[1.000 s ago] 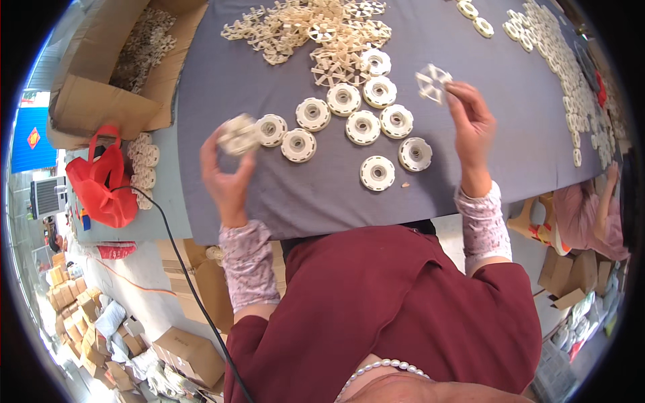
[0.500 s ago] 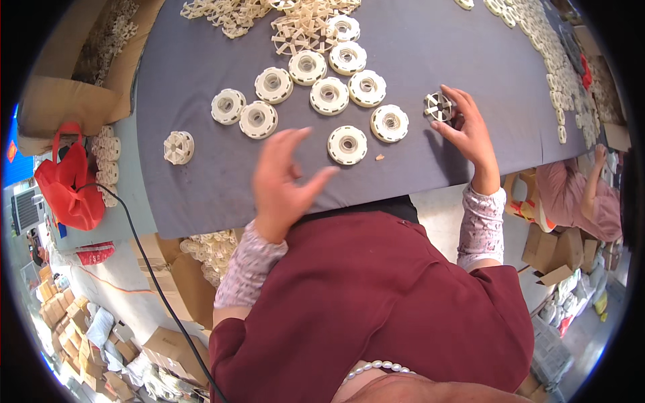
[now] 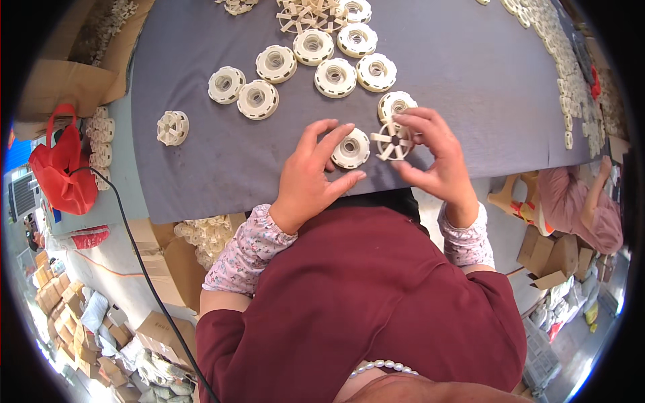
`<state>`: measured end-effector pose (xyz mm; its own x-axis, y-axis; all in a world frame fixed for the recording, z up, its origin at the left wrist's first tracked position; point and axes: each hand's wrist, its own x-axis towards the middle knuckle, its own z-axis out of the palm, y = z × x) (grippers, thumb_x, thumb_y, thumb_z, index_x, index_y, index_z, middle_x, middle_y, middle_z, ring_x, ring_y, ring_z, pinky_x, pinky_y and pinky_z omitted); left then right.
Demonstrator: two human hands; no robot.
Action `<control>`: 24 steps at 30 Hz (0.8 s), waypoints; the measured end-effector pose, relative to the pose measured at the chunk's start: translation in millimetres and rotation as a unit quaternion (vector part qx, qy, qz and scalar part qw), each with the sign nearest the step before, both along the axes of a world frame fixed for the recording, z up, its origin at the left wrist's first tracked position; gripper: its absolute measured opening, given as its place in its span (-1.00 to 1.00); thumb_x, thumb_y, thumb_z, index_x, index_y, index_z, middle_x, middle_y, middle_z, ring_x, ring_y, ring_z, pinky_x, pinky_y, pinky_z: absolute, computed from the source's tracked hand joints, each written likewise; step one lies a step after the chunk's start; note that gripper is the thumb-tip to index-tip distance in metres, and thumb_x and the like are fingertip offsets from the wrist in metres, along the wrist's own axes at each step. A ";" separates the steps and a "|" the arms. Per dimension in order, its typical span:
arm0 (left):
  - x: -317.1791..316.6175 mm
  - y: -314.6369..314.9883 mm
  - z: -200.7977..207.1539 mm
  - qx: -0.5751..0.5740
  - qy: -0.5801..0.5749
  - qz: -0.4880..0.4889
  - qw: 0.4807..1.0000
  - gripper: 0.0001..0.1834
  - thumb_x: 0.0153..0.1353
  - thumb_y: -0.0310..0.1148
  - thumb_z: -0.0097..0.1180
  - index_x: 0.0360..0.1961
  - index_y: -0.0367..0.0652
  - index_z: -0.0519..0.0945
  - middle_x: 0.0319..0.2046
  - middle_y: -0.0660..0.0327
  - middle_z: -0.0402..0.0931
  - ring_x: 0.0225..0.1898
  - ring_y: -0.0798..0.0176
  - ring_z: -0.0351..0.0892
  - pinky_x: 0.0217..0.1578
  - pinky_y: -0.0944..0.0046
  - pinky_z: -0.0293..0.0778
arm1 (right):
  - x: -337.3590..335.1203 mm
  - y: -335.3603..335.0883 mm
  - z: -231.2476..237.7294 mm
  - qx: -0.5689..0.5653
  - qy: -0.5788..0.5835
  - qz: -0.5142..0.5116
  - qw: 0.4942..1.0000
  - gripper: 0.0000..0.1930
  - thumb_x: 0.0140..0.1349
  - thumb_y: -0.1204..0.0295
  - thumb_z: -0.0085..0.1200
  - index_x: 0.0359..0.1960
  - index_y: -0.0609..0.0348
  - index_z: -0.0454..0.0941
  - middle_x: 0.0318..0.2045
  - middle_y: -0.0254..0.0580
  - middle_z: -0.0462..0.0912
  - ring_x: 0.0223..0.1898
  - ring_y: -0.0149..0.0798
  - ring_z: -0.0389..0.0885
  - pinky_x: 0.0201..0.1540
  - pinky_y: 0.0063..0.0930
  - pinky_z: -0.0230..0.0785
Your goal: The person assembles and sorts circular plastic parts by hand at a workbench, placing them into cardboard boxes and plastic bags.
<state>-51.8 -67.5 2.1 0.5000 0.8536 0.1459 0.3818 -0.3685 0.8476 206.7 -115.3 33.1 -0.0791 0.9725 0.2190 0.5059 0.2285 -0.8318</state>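
Observation:
My left hand (image 3: 310,174) curls its thumb and fingers around the left side of a round cream plastic housing (image 3: 351,149) with slots around its rim and a coil spring in the middle. Close beside it, my right hand (image 3: 437,158) pinches a cream spoked plastic wheel (image 3: 392,141) between thumb and fingers, tilted above the cloth. Just behind the spoked wheel is another spring-fitted housing (image 3: 395,103), partly covered by my right fingers. Several similar housings (image 3: 335,78) lie farther back, springs facing up.
Loose spoked wheels (image 3: 312,15) are heaped at the far edge of the dark cloth-covered table (image 3: 470,80). A housing topped with a spoked wheel (image 3: 173,128) sits at the left. Rows of cream parts (image 3: 554,74) line the right. A red bag (image 3: 64,168) and a black cable (image 3: 134,235) are at left.
My right hand has brought the spoked wheel leftward, next to the housing. My left hand has moved right and closed around that housing, which sits nearer me. The whole view has shifted slightly.

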 end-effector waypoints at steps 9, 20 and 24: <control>-2.5 4.9 -8.0 -0.064 -0.024 0.001 0.998 -0.52 0.21 -0.51 0.48 0.18 -0.07 0.75 0.21 0.18 0.56 -0.43 0.50 0.48 -0.35 0.39 0.53 | -6.8 5.3 -6.2 -0.025 -0.004 0.029 0.999 -0.36 0.03 0.52 0.43 0.25 0.14 0.66 0.12 -0.11 0.68 -0.07 -0.18 0.69 -0.06 -0.34 0.61; -7.8 9.0 -10.7 -0.088 -0.033 -0.010 0.996 -0.55 0.21 -0.54 0.47 0.15 -0.06 0.77 0.21 0.20 0.55 -0.43 0.53 0.47 -0.35 0.44 0.50 | -11.6 6.7 -2.9 -0.043 -0.025 0.031 0.998 -0.37 0.06 0.49 0.42 0.26 0.15 0.64 0.15 -0.12 0.68 -0.03 -0.16 0.71 -0.08 -0.34 0.61; -10.6 8.9 -2.2 -0.133 -0.041 -0.020 0.990 -0.47 0.22 -0.58 0.42 0.24 -0.13 0.70 0.26 0.16 0.51 -0.35 0.51 0.53 -0.32 0.44 0.52 | -16.5 7.2 -1.8 -0.049 -0.030 0.044 0.997 -0.38 0.07 0.48 0.43 0.26 0.15 0.64 0.13 -0.11 0.67 0.02 -0.09 0.71 -0.02 -0.29 0.63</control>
<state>-62.5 -58.7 -0.2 0.5298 0.8472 -0.0392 0.2967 -0.1419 0.9444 190.2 -108.0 31.3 -0.1757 0.9777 0.1147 0.5367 0.1929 -0.8214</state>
